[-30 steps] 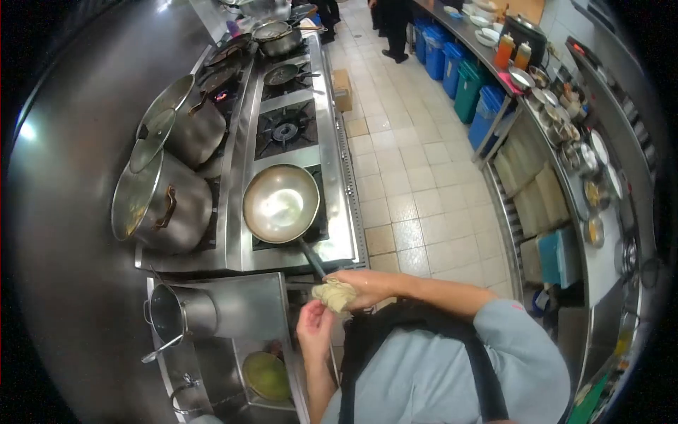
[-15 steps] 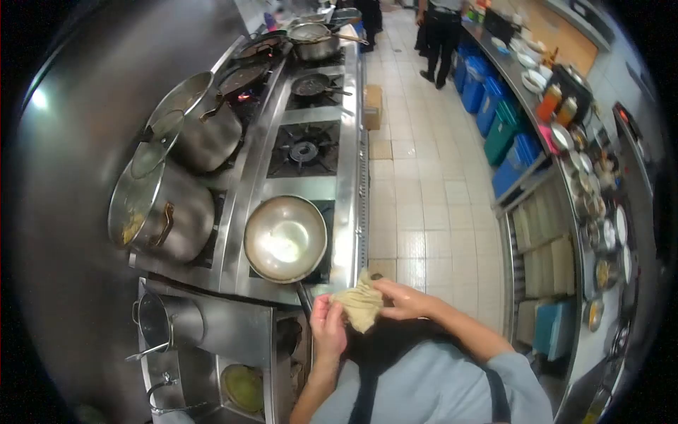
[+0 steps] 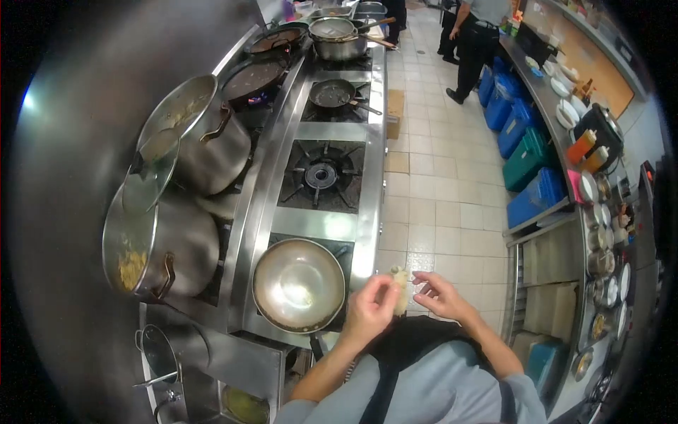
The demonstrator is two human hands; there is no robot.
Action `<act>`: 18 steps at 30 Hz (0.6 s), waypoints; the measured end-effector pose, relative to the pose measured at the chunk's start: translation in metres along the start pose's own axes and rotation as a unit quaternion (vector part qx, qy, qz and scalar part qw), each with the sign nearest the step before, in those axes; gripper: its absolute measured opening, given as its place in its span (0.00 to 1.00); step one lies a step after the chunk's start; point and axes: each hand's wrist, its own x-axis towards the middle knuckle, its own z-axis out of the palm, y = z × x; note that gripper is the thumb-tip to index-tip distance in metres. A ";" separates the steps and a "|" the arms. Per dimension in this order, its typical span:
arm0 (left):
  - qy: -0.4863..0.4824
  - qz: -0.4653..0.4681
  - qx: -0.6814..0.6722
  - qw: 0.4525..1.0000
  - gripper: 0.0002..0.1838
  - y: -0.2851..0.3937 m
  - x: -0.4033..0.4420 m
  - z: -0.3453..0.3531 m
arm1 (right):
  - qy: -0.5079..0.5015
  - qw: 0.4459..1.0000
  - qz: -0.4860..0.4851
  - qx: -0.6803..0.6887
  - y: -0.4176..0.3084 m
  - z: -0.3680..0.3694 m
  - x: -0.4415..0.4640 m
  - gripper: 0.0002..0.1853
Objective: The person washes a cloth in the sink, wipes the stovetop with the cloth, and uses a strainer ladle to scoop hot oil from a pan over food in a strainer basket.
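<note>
Over floor tiles, the cloth hangs pinched in the left hand, beside the open right hand.

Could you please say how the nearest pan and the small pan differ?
The nearest pan is pale inside and wider; the small pan is dark and narrower. The nearest pan's handle points toward the person, the small pan's toward the aisle. Both sit on the stove.

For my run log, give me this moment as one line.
left hand: holding pale cloth | right hand: open beside cloth | pan: on stove
</note>
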 end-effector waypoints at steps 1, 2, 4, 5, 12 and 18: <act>-0.009 -0.016 -0.012 1.000 0.06 0.016 0.011 0.004 | 0.017 1.000 0.003 0.018 0.000 -0.005 0.005 0.30; -0.017 -0.017 -0.009 1.000 0.06 0.022 0.024 0.010 | 0.023 0.999 0.006 0.022 -0.003 -0.012 0.010 0.30; -0.053 0.041 -0.016 0.998 0.06 0.027 0.049 0.026 | 0.035 0.999 -0.005 -0.006 -0.009 -0.027 0.024 0.32; -0.071 0.048 -0.026 0.996 0.06 0.026 0.060 0.038 | 0.038 0.999 -0.010 -0.015 -0.008 -0.035 0.029 0.32; -0.184 0.079 -0.010 0.980 0.06 0.052 0.148 0.100 | 0.077 0.990 -0.105 -0.051 0.017 -0.112 0.077 0.22; -0.077 0.072 0.092 0.990 0.07 0.069 0.220 0.145 | 0.037 0.997 -0.050 -0.037 0.019 -0.213 0.125 0.17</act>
